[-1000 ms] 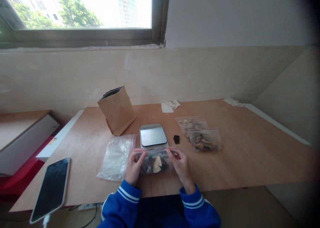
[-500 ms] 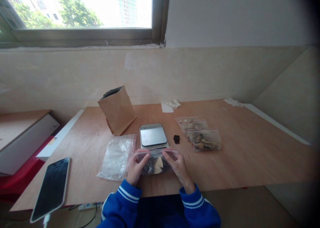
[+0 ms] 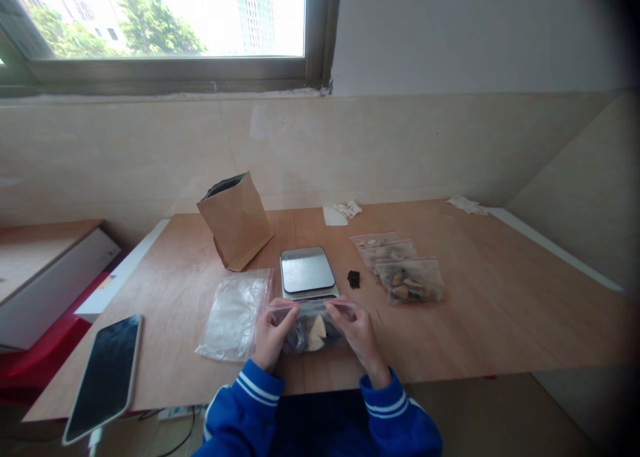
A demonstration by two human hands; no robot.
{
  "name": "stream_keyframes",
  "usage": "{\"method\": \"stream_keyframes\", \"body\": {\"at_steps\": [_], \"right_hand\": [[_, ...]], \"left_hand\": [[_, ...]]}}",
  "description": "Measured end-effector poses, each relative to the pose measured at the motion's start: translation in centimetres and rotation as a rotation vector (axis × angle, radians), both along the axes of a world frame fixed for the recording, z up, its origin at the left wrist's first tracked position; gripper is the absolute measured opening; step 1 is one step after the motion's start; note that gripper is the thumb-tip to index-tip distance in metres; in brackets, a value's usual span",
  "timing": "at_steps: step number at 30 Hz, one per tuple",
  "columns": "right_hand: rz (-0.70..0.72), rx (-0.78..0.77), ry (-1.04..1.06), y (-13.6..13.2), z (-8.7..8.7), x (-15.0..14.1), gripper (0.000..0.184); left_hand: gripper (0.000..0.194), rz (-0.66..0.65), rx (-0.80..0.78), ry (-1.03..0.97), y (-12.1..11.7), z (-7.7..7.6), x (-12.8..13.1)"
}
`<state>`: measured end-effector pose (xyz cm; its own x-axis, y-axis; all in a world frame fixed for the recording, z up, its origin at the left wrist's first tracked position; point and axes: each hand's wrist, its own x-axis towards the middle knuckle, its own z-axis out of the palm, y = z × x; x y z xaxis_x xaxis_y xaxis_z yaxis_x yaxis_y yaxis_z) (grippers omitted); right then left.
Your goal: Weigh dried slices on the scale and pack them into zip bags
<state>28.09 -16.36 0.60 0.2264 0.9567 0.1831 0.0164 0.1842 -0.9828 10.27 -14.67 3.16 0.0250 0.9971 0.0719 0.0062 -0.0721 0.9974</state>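
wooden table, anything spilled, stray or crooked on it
One small dark piece lies loose on the wooden table, between the silver scale and the stacked filled zip bags, outside any bag. The brown paper bag stands open and leaning. Crumpled white scraps lie at the far edge.

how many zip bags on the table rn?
5: one filled bag held by both hands, one empty bag left of it, three overlapping filled bags right of the scale. More may hide underneath.
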Motion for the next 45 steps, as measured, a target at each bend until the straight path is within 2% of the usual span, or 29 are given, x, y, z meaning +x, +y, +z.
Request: {"method": "stream_keyframes", "body": {"at_steps": [8, 15, 21, 29, 33, 37, 45], "right_hand": [[0.008, 0.000, 0.001, 0.0, 0.0, 0.1, 0.023], [-0.062, 0.086, -0.098, 0.2, -0.1, 0.0, 0.016], [-0.052, 0.076, -0.117, 0.3, -0.2, 0.0, 0.017], [0.032, 0.010, 0.073, 0.2, 0.2, -0.3, 0.025], [0.123, -0.006, 0.044, 0.2, 0.5, -0.7, 0.025], [0.103, 0.008, 0.024, 0.1, 0.8, -1.1, 0.023], [0.073, 0.017, 0.034, -0.1, 0.8, -1.3, 0.021]], "left_hand": [[0.025, 0.059, -0.054, -0.058, 0.1, -0.7, -0.1], [0.025, 0.046, -0.030, -0.064, 0.1, -0.5, 0.0], [0.023, 0.023, -0.020, -0.049, 0.3, -0.5, -0.1], [0.026, -0.096, -0.050, -0.092, -0.1, 0.3, 0.1], [0.025, -0.135, -0.061, -0.053, -0.3, 0.7, 0.0], [0.024, -0.148, -0.035, -0.054, -0.2, 0.7, -0.1], [0.023, -0.075, -0.029, -0.068, -0.2, -0.1, 0.0]]}}
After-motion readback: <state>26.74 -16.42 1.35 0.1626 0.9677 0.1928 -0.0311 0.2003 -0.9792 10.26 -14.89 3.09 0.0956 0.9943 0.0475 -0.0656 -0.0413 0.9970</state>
